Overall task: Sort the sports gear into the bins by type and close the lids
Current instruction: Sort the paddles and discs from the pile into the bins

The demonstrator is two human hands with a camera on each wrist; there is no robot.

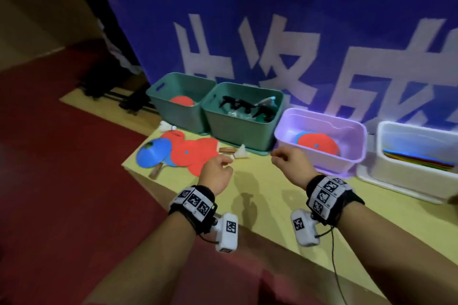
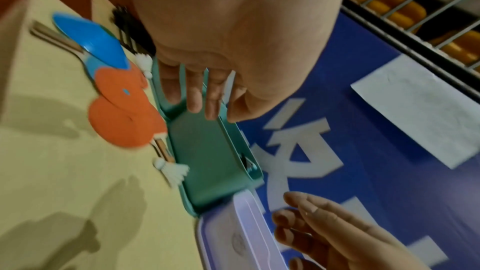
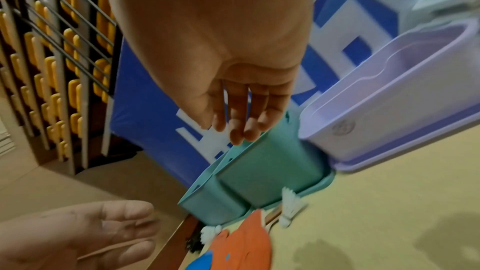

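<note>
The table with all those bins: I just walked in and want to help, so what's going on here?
A person is sorting sports gear into open bins on the table. Both the left hand and the right hand hover empty in front of the bins. Red discs, a blue cone and a shuttlecock lie unsorted. The purple bin holds discs; no lid is on.

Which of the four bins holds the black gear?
The second green bin, right of the other green one; the purple bin holds discs, the white bin flat coloured pieces.
</note>
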